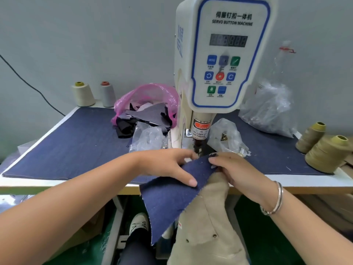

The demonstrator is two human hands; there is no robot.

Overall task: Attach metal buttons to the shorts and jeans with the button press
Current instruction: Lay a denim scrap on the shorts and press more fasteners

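pale grey wall [95,35], green floor [267,236], white table [47,183] under denim mat [76,140]

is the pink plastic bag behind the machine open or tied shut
Open: the pink plastic bag gapes at its mouth, with dark and grey fabric scraps spilling out onto the table.

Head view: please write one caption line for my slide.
Both hands, left hand and right hand, position denim piece under servo button machine.
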